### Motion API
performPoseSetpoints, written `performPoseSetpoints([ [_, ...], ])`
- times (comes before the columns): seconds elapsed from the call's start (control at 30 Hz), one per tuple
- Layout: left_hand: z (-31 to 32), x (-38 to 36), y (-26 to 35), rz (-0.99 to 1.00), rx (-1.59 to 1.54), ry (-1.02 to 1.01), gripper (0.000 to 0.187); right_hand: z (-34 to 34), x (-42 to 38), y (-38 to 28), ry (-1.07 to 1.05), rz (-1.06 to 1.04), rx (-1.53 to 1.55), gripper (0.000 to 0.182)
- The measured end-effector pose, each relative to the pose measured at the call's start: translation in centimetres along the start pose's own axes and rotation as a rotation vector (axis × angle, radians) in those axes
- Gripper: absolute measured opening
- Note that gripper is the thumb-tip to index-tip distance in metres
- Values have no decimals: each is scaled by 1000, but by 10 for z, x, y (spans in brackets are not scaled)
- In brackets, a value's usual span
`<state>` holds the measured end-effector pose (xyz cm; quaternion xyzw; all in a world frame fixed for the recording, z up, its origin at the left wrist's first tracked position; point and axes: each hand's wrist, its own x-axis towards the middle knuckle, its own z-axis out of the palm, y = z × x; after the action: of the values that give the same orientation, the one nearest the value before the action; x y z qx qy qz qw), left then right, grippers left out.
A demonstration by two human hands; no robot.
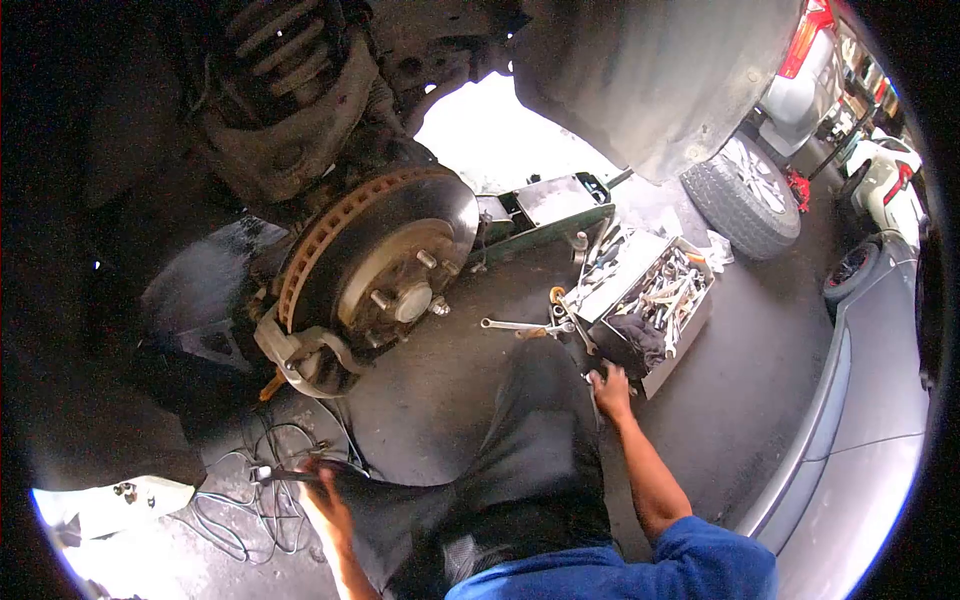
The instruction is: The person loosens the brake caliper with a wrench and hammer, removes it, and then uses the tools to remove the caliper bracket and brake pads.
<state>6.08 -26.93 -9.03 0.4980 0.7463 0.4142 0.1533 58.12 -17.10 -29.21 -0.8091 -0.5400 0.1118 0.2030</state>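
My left hand (326,497) is closed, a little blurred, around a dark-handled tool (284,475) with a short pale metal head pointing left. Below my lap on the right, my right hand (612,390) is closed beside the near corner of an open toolbox (655,378); what its fingers pinch, if anything, is too small to name. Wrenches (672,290) and a dark cloth (637,338) fill the toolbox. A combination wrench (515,325) lies on the floor near my knee. Ahead is a bare brake disc (375,250) with its caliper (310,360) at the lower left.
A green floor jack (545,233) reaches under the car behind the disc. Loose cables (245,525) coil on the floor at left. A removed wheel (745,200) lies beyond the toolbox. A grey car (860,430) stands along the right side. Coil spring (290,50) hangs overhead.
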Motion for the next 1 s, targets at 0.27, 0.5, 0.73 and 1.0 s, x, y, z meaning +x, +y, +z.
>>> performPoseSetpoints([
  [0.27,62,-34,121,441,67,-580,13,-148,-96,-270,-779,-373,1439,56],
  [0.5,11,64,151,857,-129,85,12,-191,-95,-257,-153,242,1415,37],
  [0.73,24,174,150,508,41,172,54,-235,-75,-156,436,382,746,40],
  [1.0,33,189,139,538,-244,172,48,-207,-56,-10,-169,417,167,31],
])
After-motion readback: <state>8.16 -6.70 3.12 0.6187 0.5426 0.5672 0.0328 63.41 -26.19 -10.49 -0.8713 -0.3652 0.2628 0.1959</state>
